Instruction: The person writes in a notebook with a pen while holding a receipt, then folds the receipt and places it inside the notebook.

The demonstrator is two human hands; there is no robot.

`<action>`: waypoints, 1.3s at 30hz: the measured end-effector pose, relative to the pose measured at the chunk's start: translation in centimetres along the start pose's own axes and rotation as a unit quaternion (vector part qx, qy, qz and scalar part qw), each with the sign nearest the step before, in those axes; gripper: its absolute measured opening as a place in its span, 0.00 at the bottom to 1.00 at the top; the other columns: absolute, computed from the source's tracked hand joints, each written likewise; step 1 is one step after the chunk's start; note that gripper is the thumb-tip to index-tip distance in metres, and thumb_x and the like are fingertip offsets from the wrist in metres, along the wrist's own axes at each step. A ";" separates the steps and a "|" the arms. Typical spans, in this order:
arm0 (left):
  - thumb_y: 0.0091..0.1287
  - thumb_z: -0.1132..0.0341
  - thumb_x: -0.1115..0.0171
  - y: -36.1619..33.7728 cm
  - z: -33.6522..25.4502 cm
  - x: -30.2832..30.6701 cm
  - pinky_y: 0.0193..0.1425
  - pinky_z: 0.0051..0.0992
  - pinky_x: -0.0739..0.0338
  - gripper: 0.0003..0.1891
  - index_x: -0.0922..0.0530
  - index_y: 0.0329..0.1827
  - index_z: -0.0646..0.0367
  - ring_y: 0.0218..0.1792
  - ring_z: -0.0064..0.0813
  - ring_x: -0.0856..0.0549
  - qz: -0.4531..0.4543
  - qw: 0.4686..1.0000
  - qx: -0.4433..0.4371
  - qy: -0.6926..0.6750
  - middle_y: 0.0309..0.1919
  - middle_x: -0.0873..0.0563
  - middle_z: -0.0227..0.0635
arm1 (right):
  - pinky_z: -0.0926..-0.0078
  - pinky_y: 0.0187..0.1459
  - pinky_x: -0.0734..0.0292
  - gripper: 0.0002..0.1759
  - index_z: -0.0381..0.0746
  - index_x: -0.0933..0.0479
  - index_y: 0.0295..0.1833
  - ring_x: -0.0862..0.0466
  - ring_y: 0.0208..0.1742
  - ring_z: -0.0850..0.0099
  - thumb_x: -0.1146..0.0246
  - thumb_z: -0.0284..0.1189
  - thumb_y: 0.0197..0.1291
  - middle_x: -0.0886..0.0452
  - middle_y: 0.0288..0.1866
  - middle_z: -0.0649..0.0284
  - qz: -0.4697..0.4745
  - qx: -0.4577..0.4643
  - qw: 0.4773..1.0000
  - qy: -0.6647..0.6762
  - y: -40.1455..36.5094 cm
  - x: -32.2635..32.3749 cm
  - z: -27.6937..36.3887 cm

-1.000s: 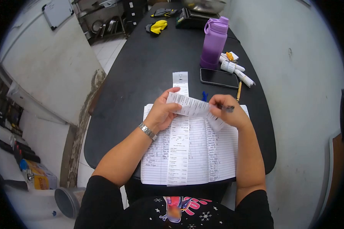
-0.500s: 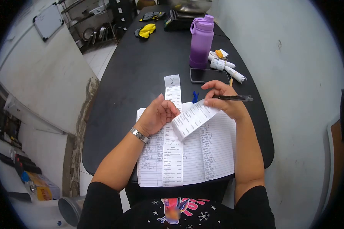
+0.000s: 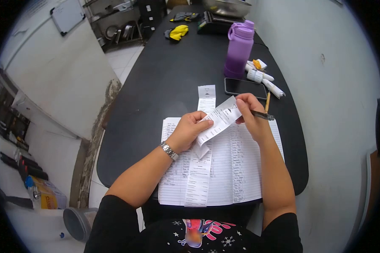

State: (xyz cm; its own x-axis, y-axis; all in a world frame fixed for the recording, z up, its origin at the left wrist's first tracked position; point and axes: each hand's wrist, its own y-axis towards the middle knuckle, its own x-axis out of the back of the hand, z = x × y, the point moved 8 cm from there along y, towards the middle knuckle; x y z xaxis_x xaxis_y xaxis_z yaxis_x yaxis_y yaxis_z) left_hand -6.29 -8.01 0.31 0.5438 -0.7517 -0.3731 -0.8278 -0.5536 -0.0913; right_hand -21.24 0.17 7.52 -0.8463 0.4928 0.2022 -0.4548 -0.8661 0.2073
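A printed paper receipt [image 3: 219, 121] is held up at a slant, its lower end curled. My left hand [image 3: 190, 131] pinches it from the left, thumb on top. At the receipt's upper right end, my right hand [image 3: 253, 119] grips it with the fingertips. A dark pen [image 3: 264, 115] is also tucked in that hand, pointing right. Beneath both hands lies an open lined notebook [image 3: 251, 177] with handwritten columns. Another long receipt [image 3: 197, 183] runs down the notebook's left page, and a strip end [image 3: 207, 92] with a printed logo sticks out beyond its top edge.
Beyond my right hand are a phone [image 3: 245, 88], a pencil-like stick [image 3: 267, 102], rolled white papers [image 3: 273, 88] and a purple bottle [image 3: 239, 50]. Farther back on the black table [image 3: 156, 80] are yellow-grey gloves [image 3: 178, 32] and a scale [image 3: 219, 23] with a metal bowl. A wall borders the right.
My left hand has closed onto the receipt, and my right hand now holds its logo end. The receipt has been raised and turned. The camera view has shifted slightly.
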 end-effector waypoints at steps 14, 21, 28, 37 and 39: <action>0.66 0.71 0.41 0.3 0.1 0.9 0.41 0.20 0.20 0.05 0.23 0.41 0.63 0.35 0.19 0.16 -0.054 0.997 -0.022 -0.040 0.36 0.15 0.35 | 0.81 0.34 0.23 0.12 0.35 0.21 0.40 0.20 0.35 0.77 0.40 0.34 0.65 0.22 0.37 0.62 0.113 0.037 0.983 -0.138 -0.7 -2.5 0.6; 0.67 0.71 0.42 0.0 -0.2 0.6 0.41 0.20 0.20 0.06 0.24 0.43 0.63 0.36 0.19 0.16 -0.057 0.998 -0.019 -0.032 0.37 0.16 0.36 | 0.77 0.43 0.19 0.17 0.33 0.22 0.54 0.18 0.41 0.71 0.47 0.33 0.68 0.24 0.56 0.51 0.077 0.044 0.994 -0.064 -0.9 -3.2 0.7; 0.66 0.73 0.41 0.1 0.0 0.3 0.45 0.21 0.20 0.07 0.24 0.45 0.65 0.39 0.21 0.16 -0.028 0.999 -0.018 -0.012 0.40 0.15 0.38 | 0.80 0.43 0.22 0.19 0.31 0.24 0.56 0.19 0.42 0.73 0.40 0.29 0.61 0.24 0.57 0.49 0.068 0.032 0.997 -0.033 -0.9 -3.0 0.7; 0.65 0.72 0.39 -0.1 -0.4 -0.4 0.46 0.19 0.20 0.10 0.24 0.47 0.66 0.39 0.20 0.16 -0.001 1.000 -0.021 0.006 0.41 0.15 0.38 | 0.81 0.44 0.28 0.24 0.37 0.22 0.57 0.24 0.41 0.77 0.34 0.20 0.52 0.23 0.57 0.56 0.049 0.040 0.997 -0.048 -0.9 -2.7 1.0; 0.65 0.71 0.38 -0.1 -0.5 -0.4 0.43 0.17 0.21 0.10 0.22 0.46 0.66 0.37 0.17 0.16 -0.004 1.000 -0.029 0.001 0.39 0.14 0.36 | 0.81 0.46 0.28 0.23 0.37 0.22 0.57 0.24 0.42 0.77 0.34 0.20 0.52 0.23 0.58 0.56 0.050 0.042 0.997 -0.050 -0.7 -2.7 0.4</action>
State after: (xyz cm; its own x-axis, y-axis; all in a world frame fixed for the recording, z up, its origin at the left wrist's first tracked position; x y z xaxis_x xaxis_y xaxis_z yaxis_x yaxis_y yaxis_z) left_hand -6.35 -7.79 0.92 0.5500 -0.7481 -0.3712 -0.8147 -0.5785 -0.0412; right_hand -18.54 -0.46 7.21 -0.8528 0.4135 0.3190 -0.3408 -0.9034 0.2601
